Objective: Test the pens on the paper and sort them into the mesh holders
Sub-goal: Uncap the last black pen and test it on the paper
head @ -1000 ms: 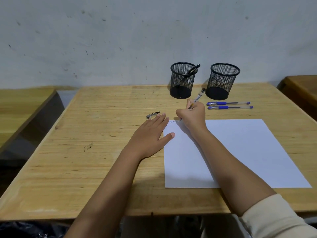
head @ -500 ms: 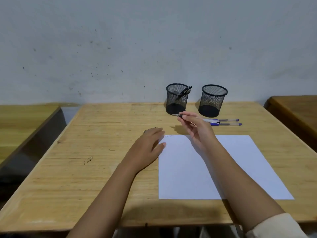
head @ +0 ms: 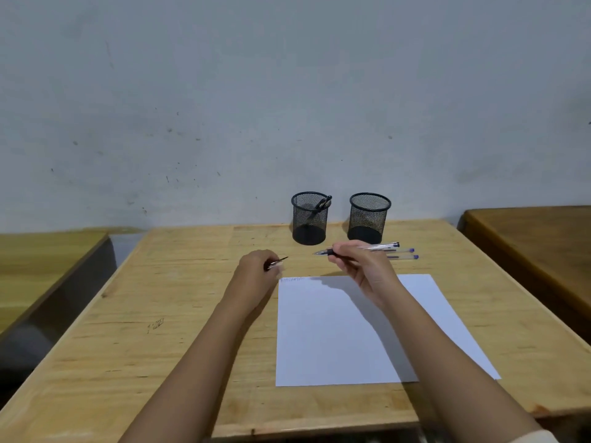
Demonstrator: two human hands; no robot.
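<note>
Fingers of the right hand (head: pixel 367 266) now hold the clear black-gripped pen (head: pixel 358 249) lifted off the white paper sheet (head: pixel 335 334); left hand (head: pixel 259 270) has pinched up its cap (head: pixel 277 263), so recapping likely precedes sorting into the black mesh holders (head: pixel 309 219).

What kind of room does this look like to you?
Probably a classroom or study room: plain wooden desk, similar desks on both sides, a bare scuffed wall, two mesh holders and paper.
</note>
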